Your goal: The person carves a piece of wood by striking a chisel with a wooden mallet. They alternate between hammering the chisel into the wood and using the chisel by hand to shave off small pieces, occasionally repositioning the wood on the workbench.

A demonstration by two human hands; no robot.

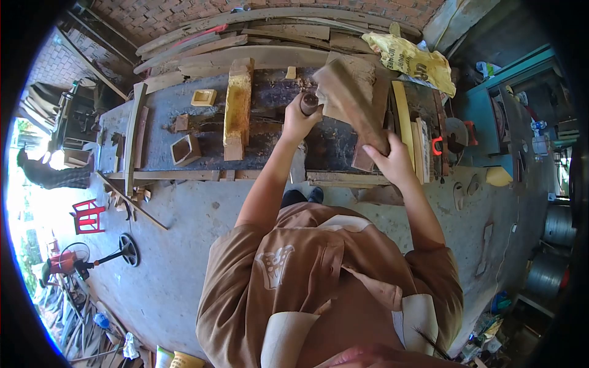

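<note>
My left hand (299,120) is closed around a chisel, whose round dark wooden handle end (308,104) points up at me; its blade is hidden below the fist. A long wooden mallet (350,98), blurred at its far end, is gripped near its lower end by my right hand (391,161). It slants up and to the left, its head a little right of the chisel handle. Both hands are over the dark workbench (273,144). Left of them lies a thick yellowish wooden beam (238,110) with a hollowed face.
On the bench are a small yellow wooden box (204,97), a hollow wooden block (185,150) and upright boards (402,122) at the right. Planks (276,56) and a yellow sack (408,58) lie behind. A red stool (89,217) and a person (55,172) are at the left.
</note>
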